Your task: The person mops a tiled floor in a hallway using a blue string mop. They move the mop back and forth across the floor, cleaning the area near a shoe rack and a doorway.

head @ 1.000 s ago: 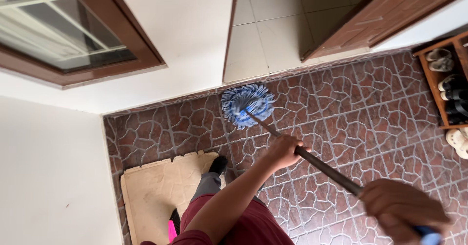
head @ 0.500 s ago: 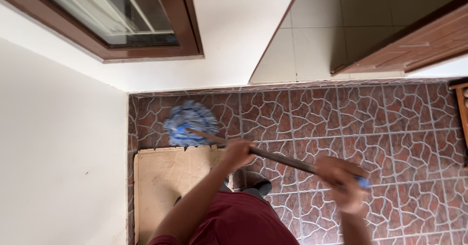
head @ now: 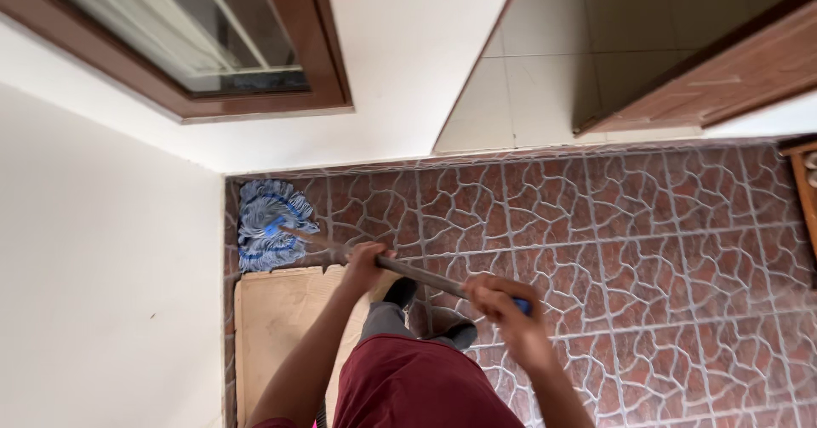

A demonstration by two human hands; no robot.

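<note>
Gripping a dark mop handle [head: 421, 275] with both hands, we stand on a red-brown patterned floor [head: 647, 241]: our right hand [head: 502, 302] has its fingers wrapped shut around the blue upper end, our left hand [head: 364, 264] is clasped lower down the shaft. A beige mat [head: 277, 334] lies beside our feet. Beyond it, the blue-and-white mop head [head: 268, 224] sits in the corner, touching the white wall [head: 102, 266] under a brown-framed window [head: 196, 37].

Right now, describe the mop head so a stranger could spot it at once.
Find the corner where the two white walls meet the brown stone-patterned floor. The mop head lies there, just beyond the beige mat. It is the only blue, stringy thing in sight.
</note>
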